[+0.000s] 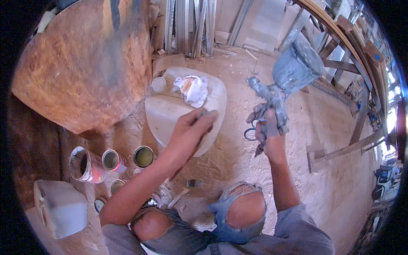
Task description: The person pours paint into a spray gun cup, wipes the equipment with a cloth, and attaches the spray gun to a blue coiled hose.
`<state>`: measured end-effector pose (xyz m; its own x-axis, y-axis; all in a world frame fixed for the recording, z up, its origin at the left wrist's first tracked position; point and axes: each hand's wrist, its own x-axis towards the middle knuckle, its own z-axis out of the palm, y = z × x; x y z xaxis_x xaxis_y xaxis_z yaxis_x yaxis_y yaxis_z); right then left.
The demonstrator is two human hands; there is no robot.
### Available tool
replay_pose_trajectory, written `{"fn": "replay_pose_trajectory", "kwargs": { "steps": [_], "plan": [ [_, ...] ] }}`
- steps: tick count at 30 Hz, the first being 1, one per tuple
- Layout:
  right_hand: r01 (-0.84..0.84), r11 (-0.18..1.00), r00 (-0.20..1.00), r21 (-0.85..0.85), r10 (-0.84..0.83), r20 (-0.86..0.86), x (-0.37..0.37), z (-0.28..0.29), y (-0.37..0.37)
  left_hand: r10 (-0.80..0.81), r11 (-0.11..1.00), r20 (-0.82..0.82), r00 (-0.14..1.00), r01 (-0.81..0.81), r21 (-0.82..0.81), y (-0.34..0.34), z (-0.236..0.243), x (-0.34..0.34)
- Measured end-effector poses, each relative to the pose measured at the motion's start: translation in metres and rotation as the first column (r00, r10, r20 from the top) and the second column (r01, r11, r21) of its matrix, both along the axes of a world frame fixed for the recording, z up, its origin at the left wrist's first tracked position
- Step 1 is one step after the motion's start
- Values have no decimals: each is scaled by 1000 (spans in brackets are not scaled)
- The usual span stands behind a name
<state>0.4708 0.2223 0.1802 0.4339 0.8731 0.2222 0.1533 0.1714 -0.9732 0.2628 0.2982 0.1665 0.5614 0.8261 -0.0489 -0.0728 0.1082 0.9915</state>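
Note:
My right hand [271,125] grips a paint-smeared spray gun [272,95] by its handle. The gun is raised at the right, its grey-coated cup [297,66] tilted outward. A ring-shaped part hangs beside my fingers. My left hand [191,131] is closed with its fingers curled, above the right part of a pale plastic jerrycan [163,112] lying on the ground. What those fingers hold, if anything, is hidden. Beyond my left hand, a crumpled white cloth or paper [195,90] with a brownish patch rests on the jerrycan, near a small translucent cup [159,84].
Several open cans stand at the left, among them a large pinkish can [95,172] and one with olive-coloured contents [143,157]. A white plastic jug [63,208] sits near them. A big brown wooden slab [89,63] leans at upper left. Metal profiles [187,27] stand behind; timber frames [352,140] line the right.

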Motion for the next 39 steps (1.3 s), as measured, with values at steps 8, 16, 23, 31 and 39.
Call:
{"fn": "replay_pose_trajectory", "kwargs": {
  "steps": [8,16,23,31,39],
  "plan": [
    [-18,1000,1000,-22,18,-1,-4,-32,-31,-31,999,228,973,33,-4,1,6,71],
    [11,993,996,-115,-21,-92,4,-20,-17,95,993,356,930,-112,27,19,-9,110],
    [39,997,999,-70,-39,2,-4,29,14,180,975,433,883,-218,40,50,27,125],
    [21,993,1000,-119,-23,-19,-35,59,43,259,958,524,811,-287,-30,78,46,104],
    [-12,991,998,-136,20,61,-88,51,49,296,944,519,802,-327,-33,85,34,48]
  ]
}}
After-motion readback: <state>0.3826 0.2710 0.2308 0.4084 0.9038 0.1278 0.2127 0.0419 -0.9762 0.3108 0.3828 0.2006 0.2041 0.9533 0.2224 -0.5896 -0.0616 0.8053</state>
